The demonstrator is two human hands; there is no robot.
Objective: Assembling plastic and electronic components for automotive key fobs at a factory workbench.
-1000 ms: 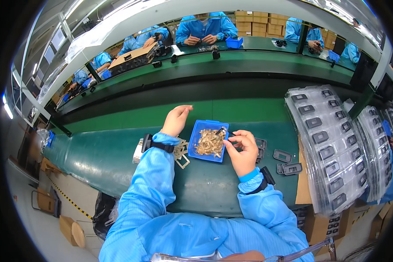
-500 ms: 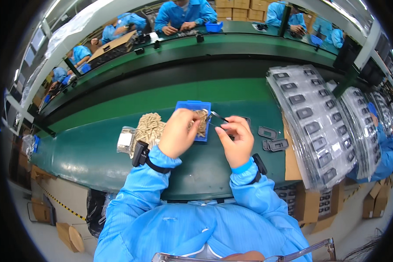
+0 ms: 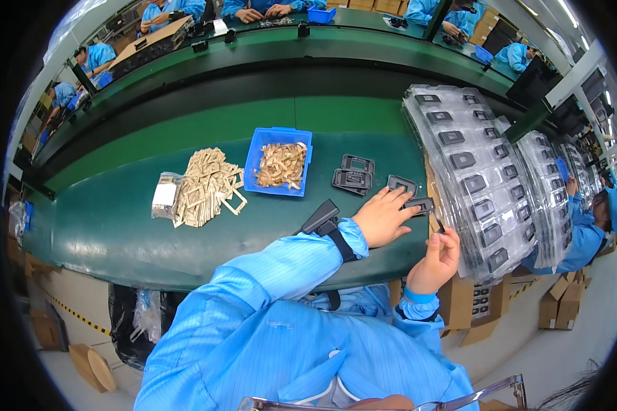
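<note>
My left hand (image 3: 382, 219) reaches across to the right, fingers spread and stretched out. Its fingertips touch two small black plastic frames, the upper frame (image 3: 399, 182) and the lower frame (image 3: 424, 204), on the green bench. Beside it, nearer the bench's front edge, my right hand (image 3: 434, 262) pinches a thin dark piece (image 3: 439, 225) whose kind I cannot make out. Just left of these lie more black frames (image 3: 354, 179), partly overlapping. Further left stands a blue bin (image 3: 251, 164) holding tan curled strips (image 3: 281, 164).
Beige rectangular frame pieces (image 3: 206, 185) lie heaped beside a clear packet (image 3: 166, 194) at left. Stacked clear trays (image 3: 474, 161) of black parts rise at right, above open cartons (image 3: 483, 301). People in blue sit across the bench, and one person (image 3: 576, 229) works at far right.
Both my hands have moved right, from the blue bin to the black frames. My left hand has opened and spread its fingers. The view has shifted too.
</note>
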